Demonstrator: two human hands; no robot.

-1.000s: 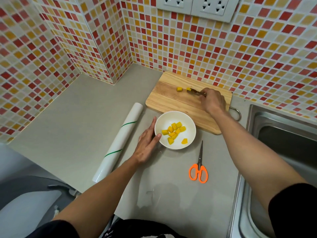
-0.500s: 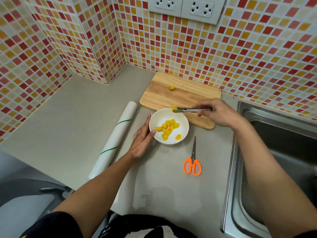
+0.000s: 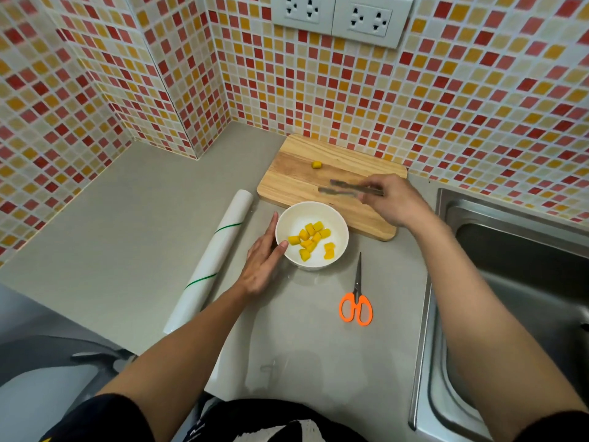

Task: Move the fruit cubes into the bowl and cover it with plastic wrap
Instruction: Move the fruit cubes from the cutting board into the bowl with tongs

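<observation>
A white bowl (image 3: pixel 338 218) stands on the counter with several yellow fruit cubes (image 3: pixel 310 239) inside. My left hand (image 3: pixel 261 266) rests against the bowl's left side with straight fingers, thumb at the rim. My right hand (image 3: pixel 393 200) grips metal tongs (image 3: pixel 344 188) above the wooden cutting board (image 3: pixel 287 186); the tong tips are spread and hold nothing. One yellow cube (image 3: pixel 316 164) lies alone on the board, farther back. A roll of plastic wrap (image 3: pixel 213 260) lies to the left of the bowl.
Orange-handled scissors (image 3: pixel 356 301) lie just right of and nearer than the bowl. A steel sink (image 3: pixel 516 282) fills the right side. Tiled walls close off the back and left, with sockets (image 3: pixel 338 17) above. The counter's front edge is near my body.
The cube carried in the tongs has dropped into the bowl. My right hand has lifted the empty tongs back over the cutting board. My left hand stayed at the bowl.
</observation>
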